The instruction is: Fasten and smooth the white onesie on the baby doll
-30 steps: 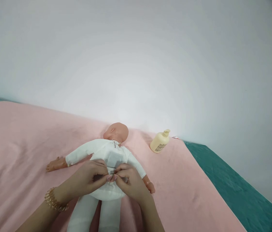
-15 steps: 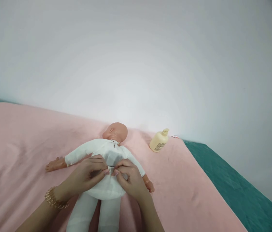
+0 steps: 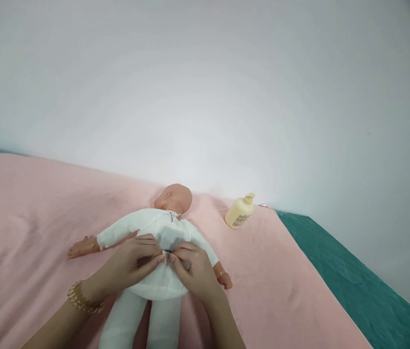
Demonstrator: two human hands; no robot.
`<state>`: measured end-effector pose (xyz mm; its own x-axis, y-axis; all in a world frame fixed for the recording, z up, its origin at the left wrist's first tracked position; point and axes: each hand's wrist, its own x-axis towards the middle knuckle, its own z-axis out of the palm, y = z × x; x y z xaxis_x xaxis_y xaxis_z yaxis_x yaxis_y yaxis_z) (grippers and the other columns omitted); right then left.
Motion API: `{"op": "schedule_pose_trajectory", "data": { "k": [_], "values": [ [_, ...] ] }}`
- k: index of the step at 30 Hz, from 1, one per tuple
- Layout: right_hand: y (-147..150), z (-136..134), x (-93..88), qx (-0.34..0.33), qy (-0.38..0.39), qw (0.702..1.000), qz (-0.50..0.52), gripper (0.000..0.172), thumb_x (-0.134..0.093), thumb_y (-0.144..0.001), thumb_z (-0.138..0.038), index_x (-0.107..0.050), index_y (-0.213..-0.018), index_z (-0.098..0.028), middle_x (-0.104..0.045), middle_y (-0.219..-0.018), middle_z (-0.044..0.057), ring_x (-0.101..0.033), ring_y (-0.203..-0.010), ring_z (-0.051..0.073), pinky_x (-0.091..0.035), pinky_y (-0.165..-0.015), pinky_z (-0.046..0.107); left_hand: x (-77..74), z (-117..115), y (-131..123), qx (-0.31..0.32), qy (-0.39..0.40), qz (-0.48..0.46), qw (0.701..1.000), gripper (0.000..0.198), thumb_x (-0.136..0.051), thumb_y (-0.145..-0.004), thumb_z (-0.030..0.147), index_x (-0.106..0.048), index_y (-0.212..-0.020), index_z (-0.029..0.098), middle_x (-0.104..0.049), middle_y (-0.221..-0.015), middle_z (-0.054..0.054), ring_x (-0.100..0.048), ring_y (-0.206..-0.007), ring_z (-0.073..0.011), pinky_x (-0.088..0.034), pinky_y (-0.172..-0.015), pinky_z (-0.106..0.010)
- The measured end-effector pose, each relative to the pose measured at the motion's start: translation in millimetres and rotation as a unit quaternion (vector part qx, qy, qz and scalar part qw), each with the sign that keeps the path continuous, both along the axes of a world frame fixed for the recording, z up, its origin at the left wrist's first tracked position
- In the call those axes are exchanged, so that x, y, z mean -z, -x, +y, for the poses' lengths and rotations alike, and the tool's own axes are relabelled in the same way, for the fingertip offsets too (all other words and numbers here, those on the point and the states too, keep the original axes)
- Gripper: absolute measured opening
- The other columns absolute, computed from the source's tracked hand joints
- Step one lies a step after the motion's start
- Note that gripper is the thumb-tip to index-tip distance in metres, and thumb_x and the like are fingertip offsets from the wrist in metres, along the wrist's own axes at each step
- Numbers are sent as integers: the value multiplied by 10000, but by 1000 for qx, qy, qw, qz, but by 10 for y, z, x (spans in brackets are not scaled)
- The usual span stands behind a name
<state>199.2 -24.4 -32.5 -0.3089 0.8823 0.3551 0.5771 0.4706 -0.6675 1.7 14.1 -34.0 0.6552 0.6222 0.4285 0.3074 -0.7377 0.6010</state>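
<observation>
Your two hands met over the baby doll [image 3: 155, 232], which lay face down on the pink blanket [image 3: 37, 213] spread over the bed, its body near the middle of the blanket's near edge. Your left hand [image 3: 132, 261] was curled nearly closed, thumb and forefinger pinching the white cloth at the doll's lower back; your right hand [image 3: 193, 269] was curled the same way, its fingertips nipping the same spot, just below the small white patch [image 3: 171, 238] sewn on the back. The two sets of fingertips touched each other there.

By the look of it, you were at the step of working a fastening or seam at the back of the doll's white suit, and it was still midway. The next move would likely call for a fine, steady pinch from both hands, with the cloth kept taut and the doll kept flat.

The doll's long axis ran away from you, head [image 3: 174, 198] pointing toward the wall, legs toward you, arms spread out to either side. A cream pump bottle [image 3: 240, 212] lay on the blanket well to the right of the head
</observation>
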Motion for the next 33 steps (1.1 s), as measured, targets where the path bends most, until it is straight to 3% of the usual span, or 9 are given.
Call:
{"op": "schedule_pose_trajectory", "data": {
  "k": [6,16,21,24,28,33],
  "values": [
    [2,-18,-41,4,-3,1000,19,238,-493,-906,-175,-690,-774,-186,-648,-844,26,-589,-787,148,-458,-726,273,49,19,11,-12,-3,-19,1000,270,-448,-956,280,-645,-790,201,-665,-788,-13,-562,-859,-194,-437,-810,-345],
    [81,20,65,22,-15,1000,-13,267,-511,-895,-185,-677,-686,-175,-641,-787,32,-585,-757,156,-454,-706,295,69,52,-46,-54,11,33,998,344,-412,-941,303,-590,-666,198,-620,-663,-25,-558,-746,-207,-421,-731,-345],
    [90,37,71,27,-1,999,25,282,-512,-896,-194,-669,-664,-170,-626,-762,31,-576,-725,150,-452,-680,293,50,46,-46,-58,27,22,998,350,-421,-941,304,-575,-644,201,-607,-640,-12,-561,-729,-200,-434,-737,-348],
    [77,46,68,43,3,997,70,263,-506,-913,-219,-699,-737,-183,-633,-806,39,-582,-786,162,-468,-723,300,44,53,-29,-61,22,-22,998,315,-428,-953,296,-649,-748,202,-668,-785,-19,-593,-813,-190,-463,-823,-359],
    [52,75,111,77,-28,991,107,205,-515,-923,-246,-714,-960,-211,-630,-1032,71,-558,-1031,194,-456,-938,347,104,102,6,-91,-31,-56,994,225,-477,-938,311,-669,-1016,223,-638,-1185,-66,-532,-1164,-230,-443,-999,-412],
    [19,134,191,101,-8,994,52,383,-504,-948,-359,-561,-1299,-214,-523,-1337,97,-416,-1278,237,-340,-1108,427,234,165,17,-112,-53,-8,992,373,-481,-939,364,-542,-1280,224,-546,-1368,-83,-386,-1354,-261,-349,-1119,-486]
  ]
}}
